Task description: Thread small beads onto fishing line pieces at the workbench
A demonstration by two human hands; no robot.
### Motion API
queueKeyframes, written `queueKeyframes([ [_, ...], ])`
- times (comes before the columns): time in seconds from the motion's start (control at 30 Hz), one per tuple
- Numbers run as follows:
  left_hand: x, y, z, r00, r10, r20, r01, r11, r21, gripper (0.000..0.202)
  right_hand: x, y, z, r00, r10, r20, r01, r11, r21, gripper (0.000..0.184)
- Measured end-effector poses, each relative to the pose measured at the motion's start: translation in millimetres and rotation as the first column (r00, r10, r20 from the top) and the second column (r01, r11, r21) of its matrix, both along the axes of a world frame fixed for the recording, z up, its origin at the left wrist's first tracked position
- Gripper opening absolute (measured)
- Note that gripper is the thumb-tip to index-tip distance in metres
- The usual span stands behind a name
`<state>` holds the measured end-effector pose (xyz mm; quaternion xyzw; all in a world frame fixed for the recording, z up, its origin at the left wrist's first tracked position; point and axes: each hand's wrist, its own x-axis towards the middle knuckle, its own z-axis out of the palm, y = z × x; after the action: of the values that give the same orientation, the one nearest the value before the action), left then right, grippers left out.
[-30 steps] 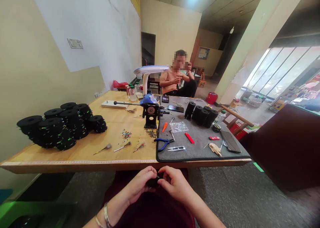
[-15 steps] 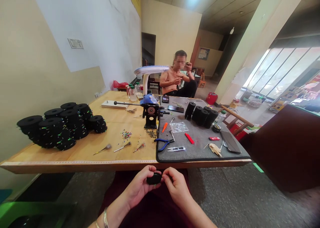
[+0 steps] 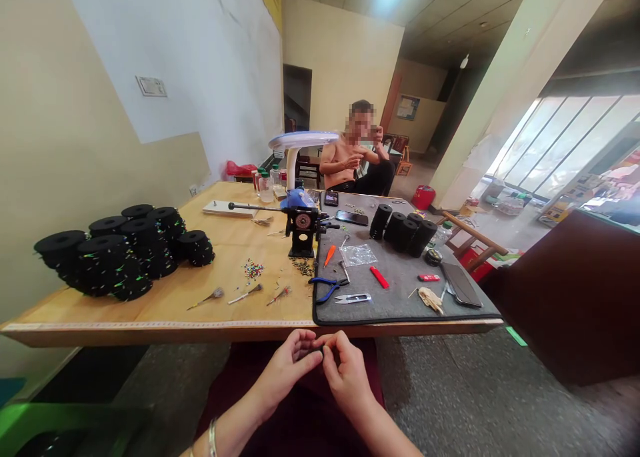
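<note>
In front of the table edge, my left hand [image 3: 286,367] is curled around a small black foam spool [image 3: 321,349]. Only a dark sliver of it shows between my fingers. My right hand [image 3: 346,365] meets it from the right, thumb and forefinger pinched at the spool's edge. Whatever that pinch holds is too small to make out. On the table beyond lie blue-handled pliers [image 3: 327,287] and white thread snips [image 3: 353,299].
Black foam spools stand stacked at the left [image 3: 107,257] and back right [image 3: 400,229]. A black hand-crank winder [image 3: 302,232] stands mid-table before a desk lamp [image 3: 295,167]. Loose beads [image 3: 253,269] and a grey mat [image 3: 400,303] lie nearer. A person [image 3: 350,153] sits beyond.
My left hand has turned and closed over the spool, which is now mostly hidden. My right hand has shifted slightly left and up, against the left fingers.
</note>
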<state>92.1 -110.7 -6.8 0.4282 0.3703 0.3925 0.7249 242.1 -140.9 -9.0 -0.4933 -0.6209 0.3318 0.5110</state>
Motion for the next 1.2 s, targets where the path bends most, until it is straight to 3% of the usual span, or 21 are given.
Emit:
queueKeyframes([
  [0.1,-3.5,-0.4,2.5,0.999,-0.036,-0.014,0.036,0.999,-0.015,0.03,6.2,1.9,2.4,0.998,0.045,-0.049,-0.049,0.996,-0.081,0.023],
  [0.2,-4.5,-2.9,3.5,0.987,-0.072,0.147,0.091,0.988,-0.127,0.033,8.2,6.1,-0.3,0.972,0.033,-0.232,-0.087,0.971,-0.223,0.033],
  [0.3,-2.6,-4.8,2.9,0.961,-0.078,0.264,0.131,0.973,-0.19,0.037,7.6,6.3,-1.0,0.967,0.009,-0.256,-0.073,0.968,-0.242,0.036],
  [0.43,0.7,-4.0,2.1,0.993,-0.064,0.103,0.078,0.987,-0.139,0.035,7.0,1.9,2.3,0.997,0.015,-0.082,-0.026,0.99,-0.14,0.029],
  [0.53,1.3,-2.7,2.7,0.998,-0.044,-0.033,0.041,0.993,-0.109,0.032,8.7,2.6,3.5,0.993,0.05,-0.109,-0.068,0.983,-0.171,0.027],
  [0.7,0.7,-3.7,3.9,0.991,-0.096,0.098,0.112,0.978,-0.174,0.036,15.1,10.4,-1.6,0.939,0.067,-0.337,-0.183,0.928,-0.326,0.04],
  [0.8,1.7,-5.3,3.2,0.971,-0.128,0.203,0.157,0.979,-0.132,0.043,16.7,9.8,-4.1,0.924,0.074,-0.375,-0.209,0.919,-0.335,0.039],
  [0.9,3.4,-5.8,2.9,0.97,-0.115,0.212,0.135,0.987,-0.085,0.043,15.7,4.2,-1.1,0.971,0.068,-0.229,-0.125,0.961,-0.246,0.027],
  [1.03,4.2,-3.7,4.4,0.996,-0.088,-0.007,0.087,0.992,-0.086,0.032,15.3,-1.4,7.0,0.997,0.049,0.067,-0.047,0.998,-0.035,0.011],
  [1.1,4.1,-2.7,5.0,0.993,-0.093,-0.072,0.086,0.992,-0.092,0.034,16.4,-1.0,8.0,0.995,0.084,0.055,-0.08,0.994,-0.071,0.01],
  [1.2,4.8,-3.1,5.2,0.993,-0.104,-0.054,0.097,0.987,-0.125,0.033,18.5,2.3,4.2,0.984,0.118,-0.131,-0.146,0.962,-0.231,0.018],
])
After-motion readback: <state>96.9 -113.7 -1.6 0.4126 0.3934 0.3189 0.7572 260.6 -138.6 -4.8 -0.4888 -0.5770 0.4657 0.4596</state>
